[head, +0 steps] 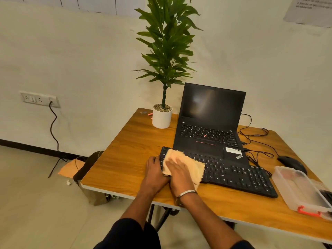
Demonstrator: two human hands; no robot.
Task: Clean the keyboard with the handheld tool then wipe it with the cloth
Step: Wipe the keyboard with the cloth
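Note:
A black external keyboard (233,174) lies on the wooden table (125,159), in front of an open black laptop (212,123). A peach cloth (193,165) is spread over the keyboard's left end. My right hand (177,174) lies flat on the cloth, pressing it onto the keys. My left hand (154,171) grips the keyboard's left edge, fingers curled around it. No handheld cleaning tool is clearly in view.
A potted plant in a white pot (162,116) stands at the table's back left. A black mouse (292,163) and tangled cables (256,141) lie right of the laptop. A clear plastic box with a red latch (301,191) sits at the right edge.

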